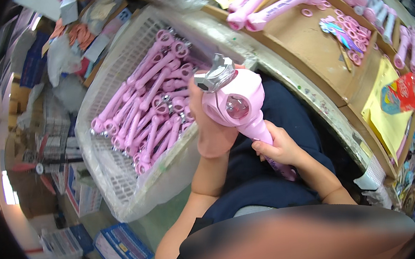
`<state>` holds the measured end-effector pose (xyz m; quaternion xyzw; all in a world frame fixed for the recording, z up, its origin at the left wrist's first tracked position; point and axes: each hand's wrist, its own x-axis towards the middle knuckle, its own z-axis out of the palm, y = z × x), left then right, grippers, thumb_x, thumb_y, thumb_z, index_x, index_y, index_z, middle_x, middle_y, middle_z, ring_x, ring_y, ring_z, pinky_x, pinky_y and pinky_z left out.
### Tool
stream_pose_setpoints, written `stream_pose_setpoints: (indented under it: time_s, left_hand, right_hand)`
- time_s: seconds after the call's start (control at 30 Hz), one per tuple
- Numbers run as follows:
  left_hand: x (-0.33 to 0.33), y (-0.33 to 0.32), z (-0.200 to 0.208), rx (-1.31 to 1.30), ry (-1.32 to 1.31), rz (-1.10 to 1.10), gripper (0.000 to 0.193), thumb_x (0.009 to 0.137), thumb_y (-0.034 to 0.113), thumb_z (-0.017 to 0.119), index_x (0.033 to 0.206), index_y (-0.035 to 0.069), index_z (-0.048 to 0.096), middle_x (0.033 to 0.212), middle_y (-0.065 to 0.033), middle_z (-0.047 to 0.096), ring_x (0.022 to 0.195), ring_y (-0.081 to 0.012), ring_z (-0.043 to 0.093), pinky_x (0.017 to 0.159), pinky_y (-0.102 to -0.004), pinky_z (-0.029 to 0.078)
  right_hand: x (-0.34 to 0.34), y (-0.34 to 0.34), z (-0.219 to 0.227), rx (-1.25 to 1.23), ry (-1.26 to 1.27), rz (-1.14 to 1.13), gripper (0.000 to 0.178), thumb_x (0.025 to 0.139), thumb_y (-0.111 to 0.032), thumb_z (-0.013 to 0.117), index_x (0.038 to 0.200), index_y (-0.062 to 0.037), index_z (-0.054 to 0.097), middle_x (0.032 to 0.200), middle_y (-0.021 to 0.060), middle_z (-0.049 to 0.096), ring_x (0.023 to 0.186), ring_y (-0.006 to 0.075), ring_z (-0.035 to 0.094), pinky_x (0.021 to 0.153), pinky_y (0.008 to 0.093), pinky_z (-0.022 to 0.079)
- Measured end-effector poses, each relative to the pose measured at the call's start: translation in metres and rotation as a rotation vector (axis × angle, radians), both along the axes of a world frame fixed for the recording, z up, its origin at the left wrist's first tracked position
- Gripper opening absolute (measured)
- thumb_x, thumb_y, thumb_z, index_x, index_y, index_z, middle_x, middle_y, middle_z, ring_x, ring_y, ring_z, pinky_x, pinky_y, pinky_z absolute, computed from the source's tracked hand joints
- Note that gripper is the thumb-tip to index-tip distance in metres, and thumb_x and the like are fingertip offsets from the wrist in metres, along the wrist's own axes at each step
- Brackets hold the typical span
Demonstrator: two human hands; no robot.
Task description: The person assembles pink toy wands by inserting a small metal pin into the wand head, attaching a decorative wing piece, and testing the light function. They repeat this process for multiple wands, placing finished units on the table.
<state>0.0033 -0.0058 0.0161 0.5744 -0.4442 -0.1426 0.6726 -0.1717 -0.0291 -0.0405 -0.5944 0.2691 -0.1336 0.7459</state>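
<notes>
The right hand is wrapped round the handle of one pink wand; the left hand sits behind the wand's round head, but most of its fingers hide, so I cannot tell if they close on it; the wand is between the two hands; a shiny silver top is on its head, so this one looks mostly done to me; left of the left hand, a white basket holds a big pile of pink wands, some with silver bits, so they may be done too; up and right of the right hand, on the desk, more wands lie at a cardboard tray with loose pink rings; I see no silver tops there, so those may be left to do
</notes>
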Motion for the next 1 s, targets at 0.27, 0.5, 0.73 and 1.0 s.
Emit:
stream_pose_setpoints:
  time_s: [0.27,0.5,0.73,1.0]
  left_hand:
    - [-0.047,-0.012,-0.032,0.083,-0.572,-0.064,0.03,0.078,-0.004,0.073,0.099,-0.006,0.053,0.086,-0.0127,0.048,0.085,-0.0293,0.053,0.081,-0.0351,0.047]
    - [-0.048,-0.055,-0.028,0.216,-0.062,-0.422,0.018,0.103,0.015,0.052,0.107,-0.002,0.056,0.115,-0.0132,0.057,0.105,-0.019,0.054,0.095,-0.029,0.042]
    - [-0.097,-0.055,-0.072,0.436,1.184,-1.087,0.037,0.1,0.028,0.051,0.121,-0.003,0.048,0.1,-0.0158,0.062,0.074,-0.0259,0.065,0.065,-0.0345,0.055]
    - [-0.108,-0.055,-0.076,0.564,1.106,-0.94,0.04,0.099,0.029,0.046,0.117,-0.007,0.047,0.094,-0.0199,0.061,0.069,-0.0268,0.065,0.056,-0.0364,0.056]
  right_hand:
    - [-0.031,-0.005,-0.003,-0.744,0.27,-0.262,0.043,0.094,-0.043,0.058,0.106,-0.0018,0.065,0.094,0.02,0.069,0.082,0.0402,0.067,0.073,0.0472,0.054]
    - [-0.17,0.007,-0.02,-1.33,0.745,-0.912,0.021,0.08,-0.024,0.077,0.086,-0.0066,0.068,0.084,0.0089,0.065,0.076,0.0289,0.063,0.065,0.0377,0.051]
    - [-0.245,0.049,-0.044,-1.53,1.063,-0.792,0.032,0.074,-0.016,0.078,0.103,-0.0055,0.066,0.107,0.0098,0.063,0.104,0.0305,0.059,0.094,0.0446,0.044]
    - [-0.169,0.002,-0.028,-0.757,0.212,-1.128,0.016,0.087,0.005,0.065,0.101,-0.0001,0.061,0.088,0.0127,0.061,0.072,0.0237,0.063,0.064,0.0301,0.051]
